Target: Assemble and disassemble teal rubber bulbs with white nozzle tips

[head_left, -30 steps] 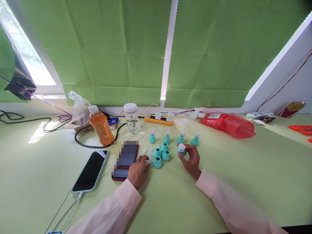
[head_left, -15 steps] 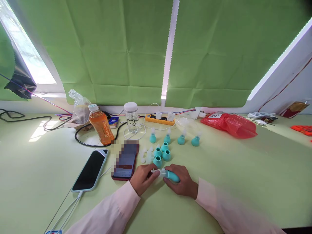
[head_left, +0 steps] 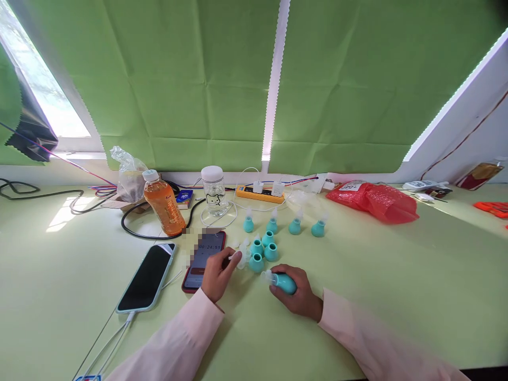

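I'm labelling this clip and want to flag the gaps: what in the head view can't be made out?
All in the head view:
- Red phone: left part of the screen is pixelated, text unreadable.
- Teal bulb: underside hidden by the right hand around it.
- Left hand: whether its fingertips pinch a clear tip is too small to tell.
- Orange thing: cut off by the right edge.

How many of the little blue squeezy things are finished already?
Four teal bulbs stand in a back row with clear tips on. The right hand holds a fifth bulb, tip fitted. The left hand reaches the loose clear tips. Four bare bulbs wait in a cluster.
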Available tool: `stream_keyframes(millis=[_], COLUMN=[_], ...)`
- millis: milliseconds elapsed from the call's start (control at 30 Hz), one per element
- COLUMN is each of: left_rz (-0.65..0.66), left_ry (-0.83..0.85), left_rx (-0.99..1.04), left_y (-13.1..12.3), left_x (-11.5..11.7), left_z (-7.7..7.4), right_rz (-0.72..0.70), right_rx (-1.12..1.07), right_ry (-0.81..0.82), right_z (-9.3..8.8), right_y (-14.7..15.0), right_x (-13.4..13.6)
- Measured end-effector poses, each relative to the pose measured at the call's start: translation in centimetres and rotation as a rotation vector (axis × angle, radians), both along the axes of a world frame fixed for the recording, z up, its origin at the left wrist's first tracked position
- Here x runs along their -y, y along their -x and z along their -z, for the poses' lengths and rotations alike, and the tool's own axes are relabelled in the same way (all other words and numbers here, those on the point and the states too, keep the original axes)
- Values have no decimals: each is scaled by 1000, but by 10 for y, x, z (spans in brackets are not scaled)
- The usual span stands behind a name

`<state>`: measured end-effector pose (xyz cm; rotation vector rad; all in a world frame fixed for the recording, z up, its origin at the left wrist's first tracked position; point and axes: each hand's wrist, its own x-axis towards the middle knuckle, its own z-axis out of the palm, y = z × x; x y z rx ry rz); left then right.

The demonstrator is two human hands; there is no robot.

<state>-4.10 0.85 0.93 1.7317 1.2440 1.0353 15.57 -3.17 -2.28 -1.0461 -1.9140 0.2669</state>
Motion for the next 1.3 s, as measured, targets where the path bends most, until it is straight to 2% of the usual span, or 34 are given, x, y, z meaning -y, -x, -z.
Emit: stream_keyframes(millis=[67,133,233,333,433,533,667,767,900,1033,1133,1300], left_rz=[-148,-227,-243,-221,-181,-125,129,220,190,179,180,178], left_ry=[-251,-438,-523,-526,-526,-573,-554,-455,-333,-106,-11,44], left_rx=[-287,-560,-744,-773,-699,-535,-271,-146,-25,126,196,300], left_y=[3,5,4,5,6,4,-4,-11,-15,-18,-20,-23], left_x=[-3,-7,-12,-16,-16,-9,8,15,15,14,17,19], left_z=[2,8,19,26,26,19,7,6,13,16,15,12], right_rz=[-4,-22,-57,-69,-71,-59,-52,-140,-323,-472,-515,-533], right_rx=[-25,-60,-118,-155,-194,-220,-249,-298,-485,-686,-704,-677], right_ry=[44,64,69,91,122,167,260,427,686,892,953,962], right_z=[0,0,-1,-2,-2,-1,0,1,-2,-6,-7,-9], right_y=[1,2,3,4,4,4,5,6,9,14,16,17], right_x=[0,-1,-3,-4,-5,-5,-5,-6,-6,-4,-2,-1])
